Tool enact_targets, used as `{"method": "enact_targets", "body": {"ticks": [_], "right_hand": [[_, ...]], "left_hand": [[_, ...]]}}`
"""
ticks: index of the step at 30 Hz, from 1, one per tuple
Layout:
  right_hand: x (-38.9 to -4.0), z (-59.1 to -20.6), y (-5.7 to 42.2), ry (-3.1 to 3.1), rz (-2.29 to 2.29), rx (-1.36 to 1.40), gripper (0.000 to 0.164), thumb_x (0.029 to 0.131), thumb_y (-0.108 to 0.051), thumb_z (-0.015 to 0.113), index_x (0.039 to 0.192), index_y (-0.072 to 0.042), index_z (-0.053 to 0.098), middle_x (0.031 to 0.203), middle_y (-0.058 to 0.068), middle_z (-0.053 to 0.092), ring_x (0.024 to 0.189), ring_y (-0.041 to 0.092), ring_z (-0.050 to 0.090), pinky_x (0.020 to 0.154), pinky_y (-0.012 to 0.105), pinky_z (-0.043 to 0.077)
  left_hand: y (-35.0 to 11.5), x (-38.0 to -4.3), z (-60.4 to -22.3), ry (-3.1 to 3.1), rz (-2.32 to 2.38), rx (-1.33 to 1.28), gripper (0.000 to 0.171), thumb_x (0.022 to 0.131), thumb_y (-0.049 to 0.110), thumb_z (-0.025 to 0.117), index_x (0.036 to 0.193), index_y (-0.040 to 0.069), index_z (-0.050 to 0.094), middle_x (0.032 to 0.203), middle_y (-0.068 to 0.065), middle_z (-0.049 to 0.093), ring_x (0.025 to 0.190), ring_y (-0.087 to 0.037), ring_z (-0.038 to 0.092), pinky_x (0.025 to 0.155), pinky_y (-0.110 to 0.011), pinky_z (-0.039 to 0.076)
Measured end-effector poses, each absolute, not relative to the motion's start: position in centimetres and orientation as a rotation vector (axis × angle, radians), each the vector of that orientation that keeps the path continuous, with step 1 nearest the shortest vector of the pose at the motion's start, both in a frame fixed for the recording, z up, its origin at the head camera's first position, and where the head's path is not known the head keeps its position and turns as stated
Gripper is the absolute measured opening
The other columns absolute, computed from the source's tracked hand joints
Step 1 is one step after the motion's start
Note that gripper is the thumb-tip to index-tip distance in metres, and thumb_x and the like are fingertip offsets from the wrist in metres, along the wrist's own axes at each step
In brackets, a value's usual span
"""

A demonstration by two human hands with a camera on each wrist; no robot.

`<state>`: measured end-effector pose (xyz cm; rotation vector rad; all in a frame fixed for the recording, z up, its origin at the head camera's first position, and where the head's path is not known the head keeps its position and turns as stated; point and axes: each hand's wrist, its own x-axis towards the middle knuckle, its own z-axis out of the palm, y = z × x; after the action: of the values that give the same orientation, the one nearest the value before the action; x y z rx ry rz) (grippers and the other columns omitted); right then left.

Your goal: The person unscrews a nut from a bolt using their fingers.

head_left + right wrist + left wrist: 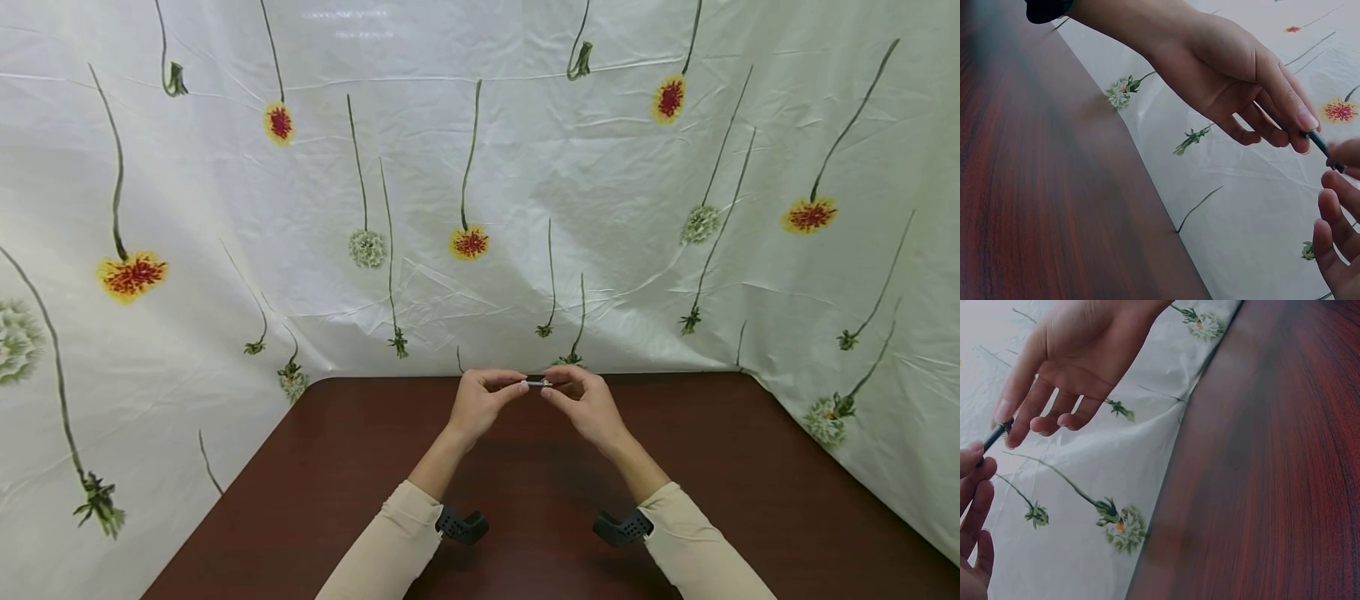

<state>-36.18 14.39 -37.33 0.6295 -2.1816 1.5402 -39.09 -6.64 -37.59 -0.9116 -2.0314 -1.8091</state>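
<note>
A small threaded metal bolt [536, 383] spans the gap between both hands, held up over the far part of the table. My left hand [478, 406] pinches one end of it with thumb and forefinger. Thumb and forefinger of my right hand [594, 408] grip the other end, where the left wrist view shows a wider collar on the bolt [992, 437]; I cannot tell if that is a nut or the head. The threads of the bolt [1319, 142] show between the fingertips in the right wrist view. The remaining fingers of both hands are loosely bent beneath.
Below the hands lies a dark reddish-brown wooden table [525, 500]. A white curtain [525, 167] printed with flowers hangs behind it and along both sides. Black bands [462, 525] sit on both wrists, over light sleeves [393, 542].
</note>
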Motion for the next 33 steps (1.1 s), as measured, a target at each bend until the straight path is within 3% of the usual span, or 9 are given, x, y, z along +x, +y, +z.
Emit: {"method": "enact_targets", "body": {"ticks": [8,15,21,24,28,33], "right_hand": [[-36.0,-37.4,14.4,-2.195,1.552,0.603,0.022,0.100,-0.014,0.071,0.116,0.001,0.075,0.104,0.009,0.074,0.094,0.035,0.069,0.078,0.032,0.055],[-33.1,-34.7,13.6,-2.184,1.522,0.643,0.020,0.096,0.004,0.071,0.115,0.011,0.070,0.108,0.023,0.070,0.092,0.041,0.068,0.074,0.034,0.052],[-32.8,-34.4,13.4,-2.194,1.517,0.626,0.019,0.099,0.000,0.068,0.115,0.011,0.070,0.100,0.017,0.072,0.088,0.030,0.068,0.073,0.030,0.053],[-32.9,-34.5,13.4,-2.191,1.527,0.623,0.017,0.100,0.000,0.067,0.112,0.011,0.071,0.097,0.016,0.073,0.086,0.028,0.069,0.073,0.028,0.054],[-34.5,-35.9,13.7,-2.179,1.509,0.626,0.017,0.097,0.003,0.070,0.112,0.009,0.071,0.102,0.019,0.072,0.089,0.035,0.069,0.074,0.033,0.053],[-35.9,-37.2,14.2,-2.186,1.515,0.611,0.024,0.098,-0.008,0.073,0.120,0.002,0.071,0.107,0.015,0.073,0.092,0.033,0.069,0.075,0.034,0.053]], "left_hand": [[-6.7,-39.1,-37.6,-2.045,-1.794,-0.901,0.018,0.092,0.009,0.080,0.105,-0.004,0.080,0.099,-0.007,0.078,0.094,-0.022,0.071,0.079,-0.035,0.056],[-6.7,-39.2,-37.6,-2.040,-1.807,-0.906,0.017,0.092,0.009,0.080,0.105,-0.002,0.080,0.099,-0.007,0.078,0.095,-0.022,0.072,0.080,-0.036,0.056],[-6.7,-39.2,-37.6,-2.034,-1.802,-0.906,0.016,0.092,0.009,0.080,0.104,-0.002,0.081,0.099,-0.008,0.078,0.095,-0.023,0.072,0.081,-0.035,0.056],[-6.7,-39.2,-37.6,-2.038,-1.795,-0.905,0.018,0.092,0.008,0.080,0.105,-0.004,0.080,0.099,-0.008,0.078,0.095,-0.022,0.072,0.081,-0.035,0.056],[-6.7,-39.2,-37.6,-2.039,-1.792,-0.908,0.018,0.093,0.008,0.079,0.106,-0.005,0.079,0.099,-0.007,0.078,0.095,-0.022,0.072,0.081,-0.035,0.056],[-6.7,-39.2,-37.6,-2.033,-1.797,-0.908,0.016,0.093,0.007,0.079,0.105,-0.004,0.080,0.099,-0.008,0.078,0.095,-0.022,0.072,0.081,-0.035,0.057]]}}
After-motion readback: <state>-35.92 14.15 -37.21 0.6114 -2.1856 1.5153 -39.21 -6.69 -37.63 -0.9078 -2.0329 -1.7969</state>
